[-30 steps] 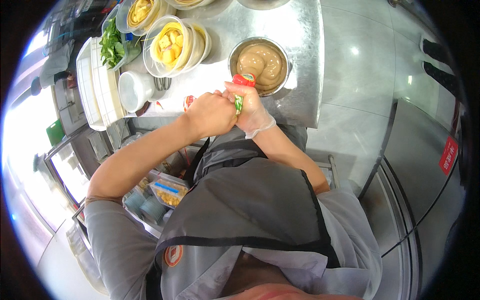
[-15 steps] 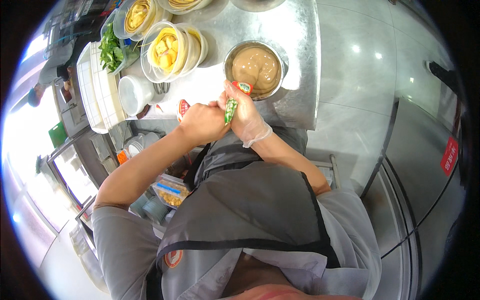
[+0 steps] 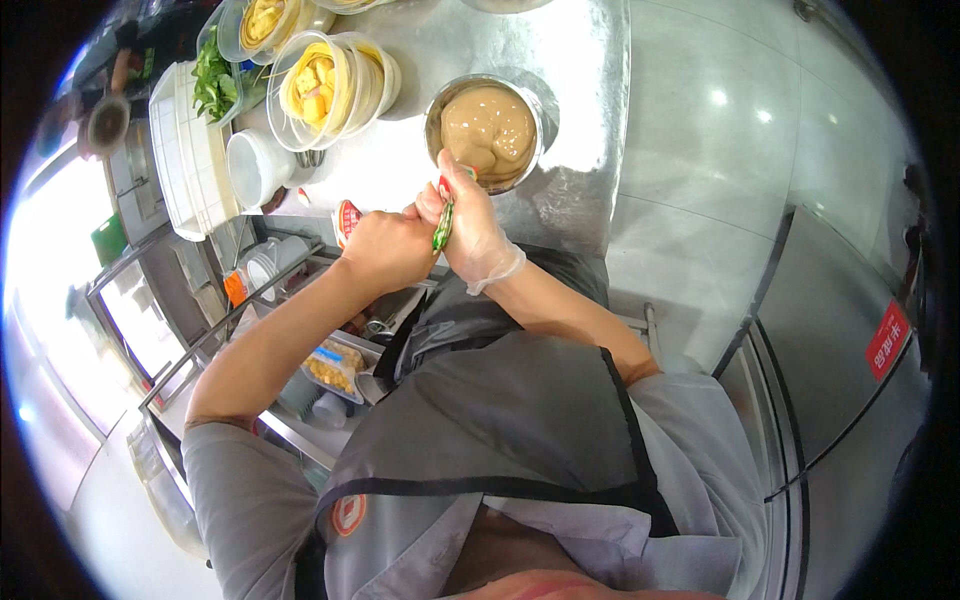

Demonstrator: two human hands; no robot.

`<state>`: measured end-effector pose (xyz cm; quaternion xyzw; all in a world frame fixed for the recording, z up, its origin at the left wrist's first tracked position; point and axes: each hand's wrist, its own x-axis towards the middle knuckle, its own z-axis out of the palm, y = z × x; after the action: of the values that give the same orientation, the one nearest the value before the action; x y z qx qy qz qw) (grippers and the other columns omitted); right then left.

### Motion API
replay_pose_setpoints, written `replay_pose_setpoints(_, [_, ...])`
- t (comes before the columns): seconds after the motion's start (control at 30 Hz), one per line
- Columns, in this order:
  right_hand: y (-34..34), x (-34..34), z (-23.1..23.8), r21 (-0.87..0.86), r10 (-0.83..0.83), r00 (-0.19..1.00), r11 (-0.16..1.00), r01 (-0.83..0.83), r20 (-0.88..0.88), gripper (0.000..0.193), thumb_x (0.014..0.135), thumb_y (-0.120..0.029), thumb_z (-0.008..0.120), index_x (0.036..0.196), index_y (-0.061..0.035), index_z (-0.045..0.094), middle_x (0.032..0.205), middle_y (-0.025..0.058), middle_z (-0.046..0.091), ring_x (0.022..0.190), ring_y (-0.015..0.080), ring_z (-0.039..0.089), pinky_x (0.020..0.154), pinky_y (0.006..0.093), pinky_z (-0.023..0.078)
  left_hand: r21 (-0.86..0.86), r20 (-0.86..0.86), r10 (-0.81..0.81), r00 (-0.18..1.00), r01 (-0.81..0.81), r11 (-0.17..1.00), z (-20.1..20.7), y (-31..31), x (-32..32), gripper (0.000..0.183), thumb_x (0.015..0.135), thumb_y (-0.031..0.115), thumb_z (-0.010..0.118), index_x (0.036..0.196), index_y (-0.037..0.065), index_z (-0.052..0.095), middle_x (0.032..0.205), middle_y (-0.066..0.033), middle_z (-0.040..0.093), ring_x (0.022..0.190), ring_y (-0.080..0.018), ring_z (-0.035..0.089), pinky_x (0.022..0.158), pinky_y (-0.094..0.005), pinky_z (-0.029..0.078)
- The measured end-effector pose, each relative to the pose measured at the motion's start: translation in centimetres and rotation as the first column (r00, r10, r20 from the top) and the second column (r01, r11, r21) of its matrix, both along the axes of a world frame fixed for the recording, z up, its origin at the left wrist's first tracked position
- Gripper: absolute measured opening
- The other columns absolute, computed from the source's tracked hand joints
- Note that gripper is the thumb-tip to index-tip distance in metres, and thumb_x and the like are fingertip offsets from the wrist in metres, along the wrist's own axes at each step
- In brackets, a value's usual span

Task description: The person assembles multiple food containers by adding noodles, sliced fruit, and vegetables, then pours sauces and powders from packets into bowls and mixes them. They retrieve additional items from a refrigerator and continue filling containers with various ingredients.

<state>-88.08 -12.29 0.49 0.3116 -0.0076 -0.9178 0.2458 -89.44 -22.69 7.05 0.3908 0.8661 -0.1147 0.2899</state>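
My left hand (image 3: 389, 247) and my right hand (image 3: 468, 228) are closed side by side around a printed soft pouch (image 3: 443, 226). Its green part shows between the fists, and a red-and-white end pokes out past the left fist. A thin clear plastic glove covers my right hand. Just beyond that hand stands a round metal bowl (image 3: 541, 128), and a small red bit of the pouch lies over its near rim. Thick light-brown sauce (image 3: 488, 125) fills much of the bowl, mounded and folded on top. The pouch's mouth is hidden by my fingers.
On the metal table (image 3: 585, 190), clear tubs of yellow chunks (image 3: 316, 90) stand left of the bowl. Leafy greens (image 3: 214, 80), a white lidded tub (image 3: 258, 168) and a white crate (image 3: 188, 150) are farther left. A steel cabinet (image 3: 830, 320) stands at right.
The whole view has shifted slightly, so table, bowl and hands sit farther left. Both hands keep their grip on the pouch. The sauce surface is folded differently, and less red pouch shows over the bowl.
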Motion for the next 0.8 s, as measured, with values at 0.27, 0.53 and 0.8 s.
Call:
replay_pose_setpoints(0.27, [-0.5, 0.7, -1.1, 0.075, -0.056, 0.995, 0.995, 0.062, -0.086, 0.043, 0.09, -0.022, 0.046, 0.05, -0.0133, 0.034, 0.045, -0.0001, 0.03, 0.048, 0.0149, 0.033, 0.066, 0.0316, 0.04, 0.053, 0.003, 0.018, 1.0, -0.019, 0.998, -1.3, -0.9, 0.6, 0.011, 0.069, 0.016, 0.057, 0.061, 0.008, 0.055, 0.053, -0.0086, 0.055, 0.046, -0.0247, 0.059, 0.043, -0.0377, 0.048])
replay_pose_setpoints(0.53, [-1.8, 2.8, -2.8, 0.069, -0.055, 0.997, 0.996, 0.052, 0.052, 0.039, 0.095, -0.027, 0.047, 0.058, -0.0129, 0.041, 0.053, -0.0008, 0.038, 0.055, 0.0128, 0.038, 0.075, 0.0318, 0.042, -0.016, 0.123, 0.209, 0.97, -0.209, 0.978, -3.5, -1.7, 2.4, 0.023, 0.072, 0.024, 0.06, 0.08, 0.003, 0.055, 0.061, -0.0111, 0.06, 0.051, -0.0288, 0.061, 0.046, -0.0398, 0.048])
replay_pose_setpoints(0.8, [-3.0, 4.9, -3.5, 0.081, -0.12, 0.992, 0.99, 0.117, 0.039, 0.039, 0.095, -0.027, 0.049, 0.059, -0.0137, 0.04, 0.052, -0.0017, 0.037, 0.056, 0.0131, 0.039, 0.074, 0.0315, 0.042, -0.024, 0.185, 0.308, 0.933, -0.309, 0.951, -4.3, -2.8, 4.5, 0.022, 0.076, 0.022, 0.056, 0.082, 0.001, 0.055, 0.063, -0.0139, 0.061, 0.055, -0.0331, 0.061, 0.051, -0.0441, 0.049])
